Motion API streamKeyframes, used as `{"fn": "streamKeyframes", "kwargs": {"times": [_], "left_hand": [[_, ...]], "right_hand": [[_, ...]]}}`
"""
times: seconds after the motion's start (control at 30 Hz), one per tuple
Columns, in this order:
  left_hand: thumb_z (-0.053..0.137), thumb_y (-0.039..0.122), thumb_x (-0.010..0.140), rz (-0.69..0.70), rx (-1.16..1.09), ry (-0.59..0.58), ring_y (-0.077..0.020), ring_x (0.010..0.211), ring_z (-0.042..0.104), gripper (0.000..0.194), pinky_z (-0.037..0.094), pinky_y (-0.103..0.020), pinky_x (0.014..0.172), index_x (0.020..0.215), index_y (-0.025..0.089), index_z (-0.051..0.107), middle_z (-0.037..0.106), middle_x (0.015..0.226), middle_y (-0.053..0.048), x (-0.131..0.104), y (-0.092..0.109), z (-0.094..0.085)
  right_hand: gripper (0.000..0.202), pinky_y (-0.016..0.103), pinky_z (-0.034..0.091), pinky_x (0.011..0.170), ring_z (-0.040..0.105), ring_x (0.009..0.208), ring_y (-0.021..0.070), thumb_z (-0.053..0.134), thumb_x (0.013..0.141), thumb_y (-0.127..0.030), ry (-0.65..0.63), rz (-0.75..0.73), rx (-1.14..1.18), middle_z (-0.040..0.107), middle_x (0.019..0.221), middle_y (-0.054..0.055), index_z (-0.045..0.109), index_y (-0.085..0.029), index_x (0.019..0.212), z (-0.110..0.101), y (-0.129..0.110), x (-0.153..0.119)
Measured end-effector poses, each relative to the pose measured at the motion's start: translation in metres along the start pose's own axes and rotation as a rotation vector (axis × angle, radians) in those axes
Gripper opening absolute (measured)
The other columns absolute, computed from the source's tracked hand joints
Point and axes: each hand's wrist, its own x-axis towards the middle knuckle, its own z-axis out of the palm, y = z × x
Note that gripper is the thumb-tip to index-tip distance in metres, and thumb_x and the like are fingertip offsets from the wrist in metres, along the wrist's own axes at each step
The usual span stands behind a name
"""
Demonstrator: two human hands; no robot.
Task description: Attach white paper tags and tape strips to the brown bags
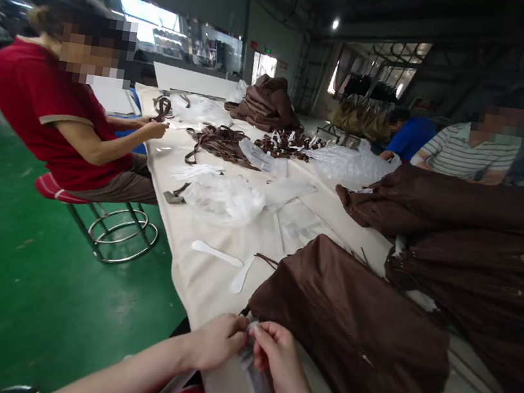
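At the near edge of the table, my left hand (219, 341) and my right hand (278, 356) meet, fingers closed. Both pinch the top of a strip of clear plastic film (256, 381), which hangs down towards my lap. Just right of them lies a dark brown leather-like piece (352, 320) with a thin cord at its far corner; whether it is a bag or a garment I cannot tell. Two flat white plastic strips with wavy edges, one lengthwise (217, 253) and one slanted (242, 275), rest beyond my hands.
The cream-covered table (201, 285) carries crumpled clear plastic (225, 198), brown straps (220, 144) and a brown heap (270, 103). More brown pieces (480, 273) cover the right side. A person in red (59, 109) sits left on a stool (115, 234); other people sit at the far right.
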Motion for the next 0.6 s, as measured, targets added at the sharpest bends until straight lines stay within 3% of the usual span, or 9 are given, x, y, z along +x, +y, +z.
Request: {"fn": "streamKeyframes", "kwargs": {"times": [0.23, 0.37, 0.6], "left_hand": [[0.023, 0.036, 0.091, -0.021, -0.018, 0.007, -0.0164, 0.069, 0.053, 0.039, 0.042, -0.026, 0.068, 0.070, 0.018, 0.050, 0.057, 0.070, -0.003, 0.000, 0.009, 0.000], [0.033, 0.035, 0.088, -0.096, 0.043, -0.013, -0.0148, 0.062, 0.047, 0.032, 0.037, -0.026, 0.061, 0.066, 0.018, 0.049, 0.054, 0.066, -0.002, 0.006, 0.011, -0.001], [0.047, 0.051, 0.081, -0.419, -0.609, -0.283, -0.0064, 0.041, 0.017, 0.035, 0.014, -0.023, 0.044, 0.074, 0.017, 0.051, 0.032, 0.051, 0.007, 0.005, 0.008, -0.009]], "right_hand": [[0.034, 0.018, 0.025, 0.037, 0.040, 0.036, 0.0058, 0.063, 0.071, -0.048, -0.049, 0.038, -0.111, 0.051, 0.047, -0.005, 0.059, -0.015, 0.066, 0.003, 0.001, 0.000], [0.030, 0.018, 0.031, 0.040, 0.049, 0.040, 0.0078, 0.064, 0.069, -0.044, -0.136, 0.091, -0.126, 0.057, 0.053, -0.003, 0.064, -0.014, 0.072, -0.008, 0.000, -0.002], [0.029, 0.020, 0.037, 0.043, 0.054, 0.045, 0.0101, 0.066, 0.067, -0.042, -0.225, 0.140, -0.102, 0.060, 0.056, -0.002, 0.064, -0.014, 0.076, -0.014, 0.003, -0.002]]}}
